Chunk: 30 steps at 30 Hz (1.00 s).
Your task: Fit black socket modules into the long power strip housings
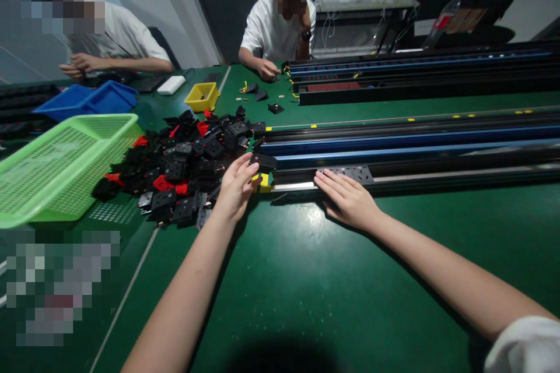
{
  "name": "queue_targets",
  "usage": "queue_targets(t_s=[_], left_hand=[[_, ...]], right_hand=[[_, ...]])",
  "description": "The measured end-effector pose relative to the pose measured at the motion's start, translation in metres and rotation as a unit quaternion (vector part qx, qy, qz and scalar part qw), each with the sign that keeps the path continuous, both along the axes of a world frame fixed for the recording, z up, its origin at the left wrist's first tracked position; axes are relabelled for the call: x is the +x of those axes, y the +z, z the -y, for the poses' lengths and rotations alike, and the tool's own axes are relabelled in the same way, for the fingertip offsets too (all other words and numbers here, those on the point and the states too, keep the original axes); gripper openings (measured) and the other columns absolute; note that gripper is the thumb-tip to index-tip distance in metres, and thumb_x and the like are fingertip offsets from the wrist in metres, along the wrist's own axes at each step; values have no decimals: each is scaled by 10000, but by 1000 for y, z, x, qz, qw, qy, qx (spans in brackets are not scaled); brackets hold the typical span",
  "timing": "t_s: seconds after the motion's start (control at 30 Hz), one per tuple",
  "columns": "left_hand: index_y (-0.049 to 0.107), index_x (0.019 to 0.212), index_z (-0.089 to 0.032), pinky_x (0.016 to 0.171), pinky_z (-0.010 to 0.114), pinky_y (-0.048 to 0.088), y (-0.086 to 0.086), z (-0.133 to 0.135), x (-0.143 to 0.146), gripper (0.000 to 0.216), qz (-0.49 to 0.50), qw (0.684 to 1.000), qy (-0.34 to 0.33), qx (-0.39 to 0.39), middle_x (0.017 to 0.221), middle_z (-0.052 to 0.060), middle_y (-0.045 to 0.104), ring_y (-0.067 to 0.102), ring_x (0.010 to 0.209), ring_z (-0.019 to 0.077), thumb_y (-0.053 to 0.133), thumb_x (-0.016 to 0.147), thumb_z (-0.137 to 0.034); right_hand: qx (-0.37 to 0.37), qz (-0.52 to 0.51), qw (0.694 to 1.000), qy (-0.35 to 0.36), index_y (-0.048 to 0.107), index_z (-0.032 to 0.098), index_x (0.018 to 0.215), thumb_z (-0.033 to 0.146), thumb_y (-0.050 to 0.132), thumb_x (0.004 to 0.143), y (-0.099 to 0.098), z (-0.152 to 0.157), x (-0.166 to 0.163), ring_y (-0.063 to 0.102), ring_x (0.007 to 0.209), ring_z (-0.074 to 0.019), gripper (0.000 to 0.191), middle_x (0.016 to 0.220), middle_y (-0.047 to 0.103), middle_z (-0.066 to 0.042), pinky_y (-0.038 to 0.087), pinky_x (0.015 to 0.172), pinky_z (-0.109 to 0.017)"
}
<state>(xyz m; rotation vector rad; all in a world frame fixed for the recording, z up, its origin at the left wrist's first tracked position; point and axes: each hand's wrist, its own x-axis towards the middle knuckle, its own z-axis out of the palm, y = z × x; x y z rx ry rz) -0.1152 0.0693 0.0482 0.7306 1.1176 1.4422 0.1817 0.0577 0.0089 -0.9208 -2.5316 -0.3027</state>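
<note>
My left hand (237, 186) pinches a small black plastic piece (263, 162) at the left end of the nearest long rail (297, 185). A yellow part (263, 183) sits at that rail end, just under the piece. Fingers stretched out, my right hand (347, 198) rests on the rail and touches a dark slotted plate (356, 173) lying along it. Left of my left hand spreads a heap of black plastic parts (175, 169) with several red ones among them.
A green mesh basket (65, 157) stands at the left, with blue trays (90, 99) behind it. A small yellow bin (202, 96) is beyond the heap. More long rails (415, 143) run rightward across the green table (306, 285). Two people sit opposite.
</note>
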Motion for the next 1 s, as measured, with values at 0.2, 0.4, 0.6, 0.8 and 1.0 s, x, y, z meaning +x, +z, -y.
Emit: queue_targets(t_s=[0.2,0.4,0.6,0.8,1.0], left_hand=[[637,1102,-203,818,279,512,-22,-2,13,369,59,998,-5,26,1185,75,688,657,993,151,729,767,-327],[621,1074,-184,670,242,487,-29,-1,21,295,69,998,9,-6,1164,101,726,664,885,150,587,804,-298],[637,1032,-185,762,253,513,-44,-2,20,311,-12,998,59,36,1101,78,726,667,927,155,686,758,-323],[678,1032,-191,656,236,486,-63,-6,14,302,-149,982,116,31,935,28,667,608,764,134,622,831,-409],[657,991,-192,707,253,471,-62,-5,18,240,-240,964,105,46,880,15,648,598,781,151,578,864,-380]], right_hand=[[-7,-5,1000,-1,203,204,1584,219,558,903,0,0,0,404,1432,-230,769,1551,402,-51,364,1179,-407],[-11,-3,1000,-6,190,211,1587,209,548,906,0,1,0,405,1432,-226,769,1554,394,-41,365,1178,-403],[-11,3,1000,-10,197,200,1585,208,541,911,1,1,-1,401,1435,-218,757,1550,400,-43,352,1183,-387],[-10,5,1000,-12,234,188,1578,200,546,905,1,2,-1,404,1433,-216,742,1546,409,-47,342,1185,-378],[-7,0,1000,-14,252,191,1574,196,546,904,1,1,-2,413,1427,-218,732,1547,407,-43,336,1185,-371]])
